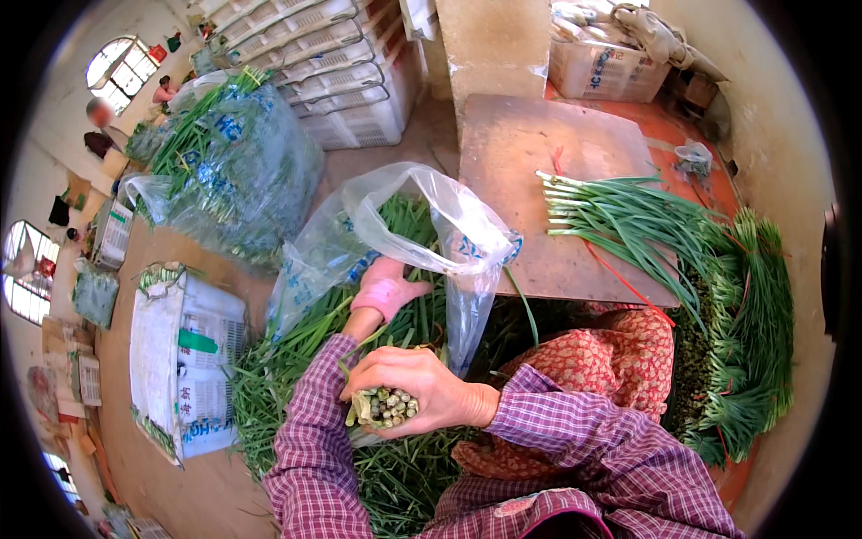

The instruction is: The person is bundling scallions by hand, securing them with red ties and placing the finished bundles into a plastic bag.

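Purple-and-white checked sleeves are being worn on both arms, a pink glove on the left hand, and a red patterned apron.

Just beyond the grip, the plastic bag and heaped green stalks crowd the left, while the bare board (further right) leaves passing room before the laid bunch.
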Tool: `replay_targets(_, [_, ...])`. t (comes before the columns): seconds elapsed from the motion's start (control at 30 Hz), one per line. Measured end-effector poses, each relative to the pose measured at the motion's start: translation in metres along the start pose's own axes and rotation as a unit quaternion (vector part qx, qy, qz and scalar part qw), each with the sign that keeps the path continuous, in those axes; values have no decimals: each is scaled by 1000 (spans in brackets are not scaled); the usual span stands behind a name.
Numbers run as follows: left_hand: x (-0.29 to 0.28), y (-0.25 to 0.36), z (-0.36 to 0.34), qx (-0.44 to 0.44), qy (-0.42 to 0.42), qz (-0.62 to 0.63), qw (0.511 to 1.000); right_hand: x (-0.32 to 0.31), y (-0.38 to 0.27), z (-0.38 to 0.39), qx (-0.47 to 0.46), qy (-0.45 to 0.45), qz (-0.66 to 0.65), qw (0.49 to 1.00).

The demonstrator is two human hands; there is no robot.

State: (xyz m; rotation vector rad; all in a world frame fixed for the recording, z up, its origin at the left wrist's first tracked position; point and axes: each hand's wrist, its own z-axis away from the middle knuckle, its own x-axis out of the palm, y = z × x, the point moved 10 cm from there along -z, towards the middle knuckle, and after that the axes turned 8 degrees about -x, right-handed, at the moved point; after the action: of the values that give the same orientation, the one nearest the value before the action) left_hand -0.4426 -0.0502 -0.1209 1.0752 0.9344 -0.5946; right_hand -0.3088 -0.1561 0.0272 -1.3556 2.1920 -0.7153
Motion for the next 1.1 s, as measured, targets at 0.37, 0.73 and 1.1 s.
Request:
replay_targets(0.37, [-59,-45,57,-108,107,207,966,-24,21,10,107,64,-69,990])
replay_targets(0.73, [-92,3,164,-53,163,380,909,-34,35,11,192,108,-113,969])
replay_targets(1.1, [-81,13,172,-78,36,240,967,-23,30,13,164,29,-133,977])
